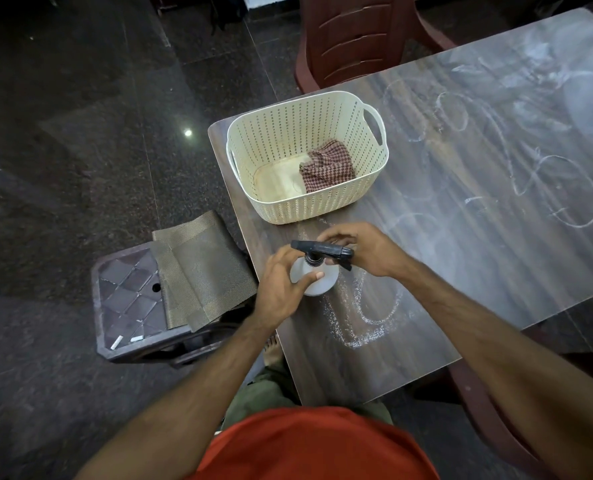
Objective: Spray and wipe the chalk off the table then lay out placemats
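Closest in, both hands are on the spray bottle (314, 277), which stands on the near end of the wooden table (461, 237). The left hand (281, 289) is curled around the white body, thumb across the front. The right hand (364, 249) has its fingers wrapped over the black trigger head (323, 250), so neither hand is free. I'd guess they're fiddling with the nozzle or getting a proper grip before the first spray.

Tips for doing it right: keep the left hand firm on the body so the bottle doesn't twist, check which way the nozzle points before squeezing, then lift it and aim down at the chalk. There's a thick looped chalk scribble (368, 313) just beside the bottle on the near side, so that's the obvious starting point.

A bit further back sits a cream plastic basket (374, 174) with the checkered cloth (326, 168) inside. That's the wipe, and it's within easy reach. Probably shift the basket later, since chalk seems to run close to its base.

Past that, more chalk circles (565, 188) cover the far side of the table, so mist in sections and wipe before it dries.

Off to the left, the woven placemats (201, 271) wait on a dark stool (122, 299), with two chalk sticks (125, 341) lying on it too.
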A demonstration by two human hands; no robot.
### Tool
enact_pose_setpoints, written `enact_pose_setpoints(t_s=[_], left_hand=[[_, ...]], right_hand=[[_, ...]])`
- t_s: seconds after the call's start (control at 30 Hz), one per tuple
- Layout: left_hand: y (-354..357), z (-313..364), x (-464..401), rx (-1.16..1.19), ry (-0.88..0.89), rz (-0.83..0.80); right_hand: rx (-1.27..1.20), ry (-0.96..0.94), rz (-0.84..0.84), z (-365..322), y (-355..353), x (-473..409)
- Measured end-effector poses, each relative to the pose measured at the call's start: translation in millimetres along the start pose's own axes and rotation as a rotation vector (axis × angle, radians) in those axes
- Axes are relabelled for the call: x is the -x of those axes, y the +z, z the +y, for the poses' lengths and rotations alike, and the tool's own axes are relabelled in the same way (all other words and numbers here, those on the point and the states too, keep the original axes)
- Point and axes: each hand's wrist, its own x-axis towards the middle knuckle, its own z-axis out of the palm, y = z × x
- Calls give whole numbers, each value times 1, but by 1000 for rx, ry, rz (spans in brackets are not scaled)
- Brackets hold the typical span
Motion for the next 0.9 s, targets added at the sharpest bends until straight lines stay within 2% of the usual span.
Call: enact_pose_setpoints(t_s=[0.07, 0.2, 0.4, 0.5, 0.6, 0.67, 0.77, 0.83, 0.9], left_hand=[[6, 4, 3, -11, -22, 38], [6, 4, 2, -75, -18, 35], [-6, 5, -9, -131, 57, -86], [-9, 6, -12, -97, 98, -114], [-9, 10, -14, -60, 129, -128], [-8, 10, -17, -54, 149, -138], [-7, 9, -19, -57, 161, -135], [-6, 8, -20, -60, 171, -130], [-6, 7, -20, -54, 160, -131]], right_hand=[[-84, 35, 82, 12, 0, 5], [-4, 62, 197, 17, -6, 13], [-1, -21, 353, -37, -39, 2], [102, -107, 440, -69, -57, -27], [322, -138, 485, -80, -71, -77], [528, -34, 421, -77, -77, -111], [803, 168, 200, -67, -75, -142], [894, 234, 98, -63, -70, -149], [915, 253, 71, -63, -65, -152]])
